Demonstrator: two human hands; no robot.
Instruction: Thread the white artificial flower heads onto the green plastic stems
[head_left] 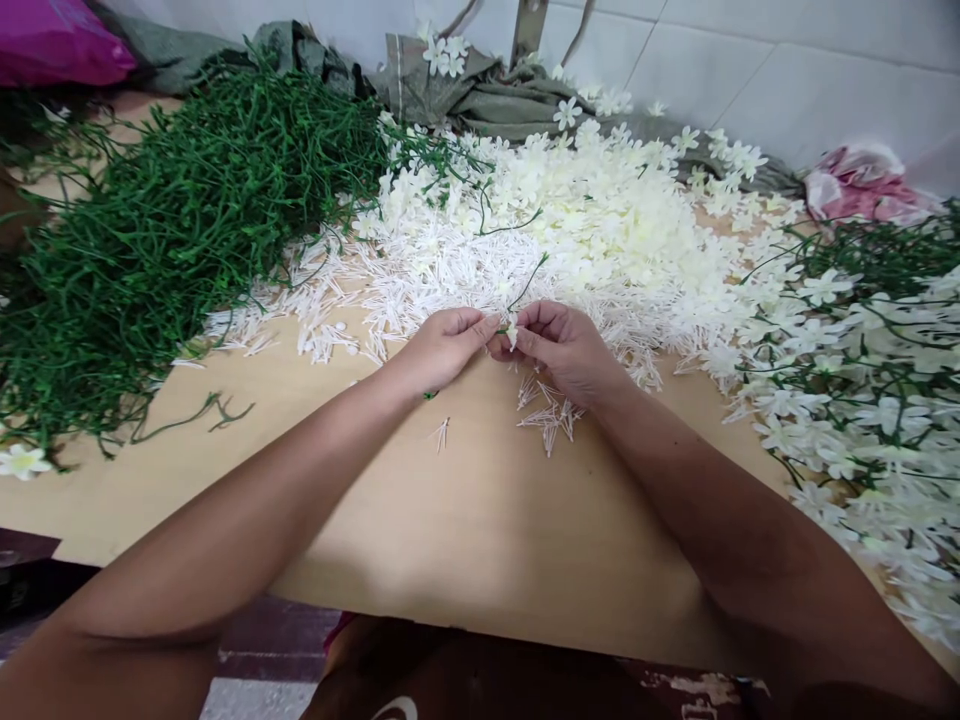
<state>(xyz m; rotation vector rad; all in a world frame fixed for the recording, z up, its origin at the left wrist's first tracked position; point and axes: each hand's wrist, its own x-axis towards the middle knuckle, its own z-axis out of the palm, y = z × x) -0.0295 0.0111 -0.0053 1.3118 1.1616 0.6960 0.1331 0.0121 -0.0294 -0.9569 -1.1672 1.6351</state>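
Note:
My left hand (455,343) and my right hand (559,345) meet over the middle of the board, fingertips pinched close together. Between them is an artificial flower stem (531,282), thin and green, rising up and to the right. A small white piece (512,333) shows at the fingertips of my right hand, and the fingers partly cover it. The left thumb and forefinger press together at the stem's lower end. Just beyond the hands lies a heap of thin white sticks (420,275), with a pile of white artificial blossoms (600,205) behind it.
A large heap of green plastic stems (202,190) covers the left. Blossoms joined to stems (862,420) are piled at right. Loose white sticks (551,415) lie near my right wrist on the tan board (450,530). Grey-green sacking (480,95) lines the tiled wall (697,60).

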